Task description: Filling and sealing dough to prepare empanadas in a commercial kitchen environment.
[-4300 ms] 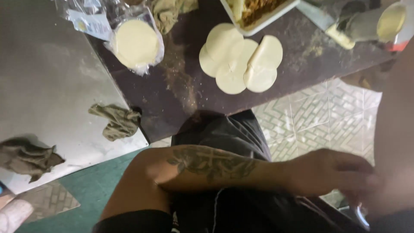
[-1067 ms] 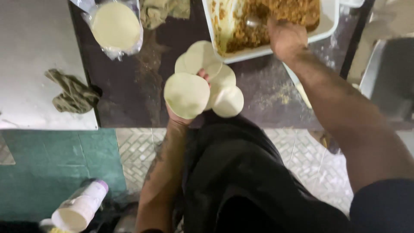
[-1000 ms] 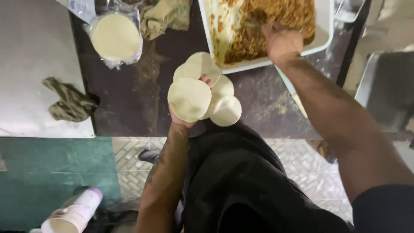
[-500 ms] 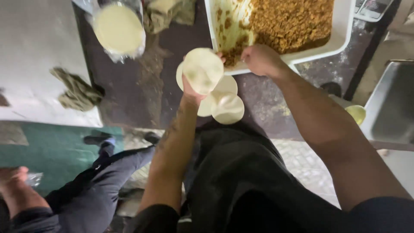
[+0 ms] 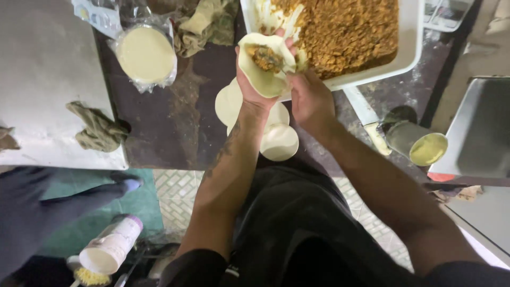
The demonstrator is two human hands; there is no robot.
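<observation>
A dark, stained worktop (image 5: 175, 122) runs across the far part of the scene, with a pale metal surface (image 5: 42, 79) to its left and patterned floor tiles (image 5: 175, 196) below its near edge. At the far right of the worktop sits a white tray (image 5: 409, 48) filled with browned minced filling (image 5: 350, 29).

The left hand (image 5: 255, 87) is raised just in front of the tray's near left corner, cupping a round dough wrapper (image 5: 263, 66) in its palm with the fingers curled under it; a spoonful of the filling lies in the wrapper's middle. The right hand (image 5: 311, 101) is pressed against the wrapper's right edge, fingertips pinching the rim, so the two hands meet around the wrapper.

Beneath the hands, a few more flat wrappers (image 5: 279, 141) lie overlapping on the worktop near its front edge. To the far left, a bagged stack of wrappers (image 5: 146, 56) rests in clear plastic, with a crumpled olive cloth (image 5: 204, 24) just beside it. Another cloth (image 5: 98, 127) lies on the pale surface at the left. To the right, a metal cup (image 5: 419, 146) lies tipped on its side. A white bottle with a purple cap (image 5: 111, 247) lies on the floor at the near left, beside another person's dark-clad leg (image 5: 48, 207).
</observation>
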